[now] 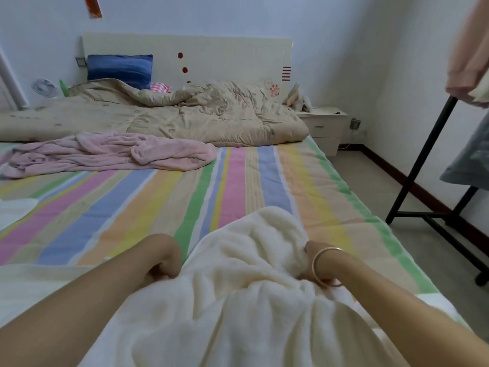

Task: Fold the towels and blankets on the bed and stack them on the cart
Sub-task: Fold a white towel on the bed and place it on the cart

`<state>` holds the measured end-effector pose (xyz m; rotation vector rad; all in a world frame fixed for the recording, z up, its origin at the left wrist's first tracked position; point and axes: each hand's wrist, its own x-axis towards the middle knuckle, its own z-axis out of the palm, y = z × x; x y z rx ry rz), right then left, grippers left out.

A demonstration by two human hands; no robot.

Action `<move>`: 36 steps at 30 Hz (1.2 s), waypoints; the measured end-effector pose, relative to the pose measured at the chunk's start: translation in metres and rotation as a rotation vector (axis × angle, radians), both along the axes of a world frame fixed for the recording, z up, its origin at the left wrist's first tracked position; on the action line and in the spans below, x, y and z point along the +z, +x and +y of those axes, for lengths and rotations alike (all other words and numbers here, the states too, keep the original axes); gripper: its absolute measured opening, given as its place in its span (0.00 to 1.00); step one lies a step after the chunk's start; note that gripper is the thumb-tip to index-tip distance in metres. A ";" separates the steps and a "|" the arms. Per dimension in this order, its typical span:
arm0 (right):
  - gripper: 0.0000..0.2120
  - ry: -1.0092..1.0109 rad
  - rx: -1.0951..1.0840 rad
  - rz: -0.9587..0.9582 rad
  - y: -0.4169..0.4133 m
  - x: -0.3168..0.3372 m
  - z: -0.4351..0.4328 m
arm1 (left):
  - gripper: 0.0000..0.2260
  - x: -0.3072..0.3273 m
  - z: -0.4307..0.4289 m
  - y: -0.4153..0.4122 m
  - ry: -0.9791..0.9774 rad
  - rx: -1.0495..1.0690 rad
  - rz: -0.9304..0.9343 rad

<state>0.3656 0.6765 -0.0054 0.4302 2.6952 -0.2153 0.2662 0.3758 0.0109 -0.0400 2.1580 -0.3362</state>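
Closest in, gripping a cream fleece blanket [246, 287] bunched up between both forearms: left hand [164, 266] curled tight into a fold at its left edge, right hand [315, 263], with a bangle [321, 263] on the wrist, bent downward and clutching the opposite side, fingertips lost in the pile. Best to draw both fists apart evenly, shake out the bunching and find true corners before folding; probably soft and slippery, so worth keeping a full-fisted hold. Just ahead of the hands, bare striped sheet [158, 197] to spread it on. Farther beyond the left hand, a crumpled pink blanket [111, 152] not yet folded, then a beige quilt [172, 115]. Off past the right hand, a black metal frame [420, 160]; no cart in view.
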 end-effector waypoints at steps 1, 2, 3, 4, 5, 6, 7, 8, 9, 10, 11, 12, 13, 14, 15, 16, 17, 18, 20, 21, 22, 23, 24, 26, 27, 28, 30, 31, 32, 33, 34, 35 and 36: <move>0.16 -0.018 0.009 -0.023 -0.010 0.000 0.004 | 0.23 0.004 0.004 -0.012 -0.031 0.091 -0.019; 0.11 -0.043 -0.018 0.001 -0.028 0.004 0.015 | 0.25 0.016 0.012 -0.033 -0.032 0.127 0.059; 0.08 -0.059 -0.075 0.101 -0.048 0.012 0.030 | 0.21 0.036 0.020 -0.057 0.009 0.133 0.268; 0.08 -0.069 -0.199 0.289 -0.065 0.027 0.046 | 0.14 0.060 0.027 -0.084 0.075 0.111 0.603; 0.07 -0.167 -0.396 0.522 -0.086 0.044 0.066 | 0.07 0.087 0.035 -0.112 0.200 0.124 0.984; 0.07 -0.324 -0.590 0.762 -0.110 0.067 0.089 | 0.05 0.120 0.047 -0.142 0.377 0.168 1.301; 0.04 -0.500 -0.742 0.954 -0.125 0.087 0.104 | 0.09 0.148 0.057 -0.161 0.549 0.200 1.509; 0.03 -0.623 -0.810 1.126 -0.145 0.110 0.118 | 0.11 0.172 0.072 -0.185 0.722 0.180 1.612; 0.03 -0.633 -0.812 1.231 -0.160 0.126 0.128 | 0.14 0.184 0.087 -0.202 0.873 0.124 1.607; 0.06 -0.617 -0.785 1.284 -0.180 0.136 0.138 | 0.18 0.190 0.103 -0.216 0.967 0.022 1.522; 0.11 -0.583 -0.737 1.265 -0.193 0.141 0.141 | 0.23 0.184 0.115 -0.225 1.013 -0.064 1.413; 0.19 -0.560 -0.666 1.183 -0.201 0.140 0.139 | 0.27 0.171 0.123 -0.232 1.015 -0.113 1.322; 0.27 -0.559 -0.603 1.063 -0.211 0.129 0.136 | 0.29 0.152 0.130 -0.236 1.010 -0.138 1.271; 0.34 -0.568 -0.546 0.943 -0.213 0.119 0.130 | 0.29 0.132 0.133 -0.234 0.994 -0.159 1.251; 0.39 -0.542 -0.506 0.838 -0.211 0.098 0.123 | 0.29 0.105 0.134 -0.226 0.988 -0.203 1.233; 0.41 -0.480 -0.439 0.765 -0.205 0.083 0.115 | 0.29 0.083 0.132 -0.215 0.977 -0.263 1.220; 0.41 -0.397 -0.364 0.675 -0.193 0.061 0.106 | 0.28 0.056 0.129 -0.195 0.956 -0.319 1.194; 0.40 -0.346 -0.311 0.586 -0.179 0.044 0.097 | 0.27 0.035 0.125 -0.178 0.939 -0.365 1.164; 0.34 -0.285 -0.242 0.400 -0.141 0.015 0.077 | 0.25 -0.002 0.111 -0.136 0.905 -0.421 1.077; 0.32 -0.286 -0.227 0.353 -0.126 0.005 0.070 | 0.24 -0.016 0.103 -0.116 0.899 -0.450 1.053; 0.31 -0.286 -0.211 0.322 -0.105 0.001 0.061 | 0.25 -0.024 0.094 -0.093 0.910 -0.478 1.052; 0.29 -0.280 -0.198 0.323 -0.091 -0.003 0.057 | 0.25 -0.030 0.087 -0.074 0.943 -0.494 1.062; 0.28 -0.259 -0.183 0.330 -0.075 -0.001 0.051 | 0.24 -0.032 0.078 -0.055 1.003 -0.487 1.091; 0.26 -0.228 -0.143 0.351 -0.047 0.009 0.045 | 0.18 -0.031 0.062 -0.021 1.124 -0.431 1.137; 0.24 -0.226 -0.126 0.369 -0.035 0.014 0.043 | 0.16 -0.028 0.055 -0.005 1.156 -0.416 1.167; 0.23 -0.220 -0.119 0.383 -0.022 0.019 0.042 | 0.15 -0.027 0.049 0.014 1.187 -0.385 1.195; 0.21 -0.206 -0.107 0.426 0.005 0.028 0.042 | 0.12 -0.024 0.035 0.050 1.213 -0.338 1.226; 0.21 -0.204 -0.106 0.435 0.022 0.029 0.041 | 0.10 -0.026 0.027 0.071 1.215 -0.334 1.241; 0.20 -0.204 -0.111 0.448 0.035 0.029 0.041 | 0.09 -0.030 0.019 0.087 1.223 -0.333 1.242; 0.20 -0.201 -0.110 0.463 0.048 0.028 0.042 | 0.08 -0.035 0.010 0.102 1.236 -0.321 1.228; 0.21 -0.187 -0.104 0.462 0.063 0.026 0.043 | 0.06 -0.041 0.002 0.118 1.249 -0.307 1.204; 0.22 -0.169 -0.098 0.467 0.072 0.023 0.044 | 0.06 -0.046 -0.007 0.129 1.254 -0.306 1.179; 0.24 -0.149 -0.097 0.458 0.086 0.018 0.046 | 0.05 -0.053 -0.015 0.143 1.264 -0.300 1.150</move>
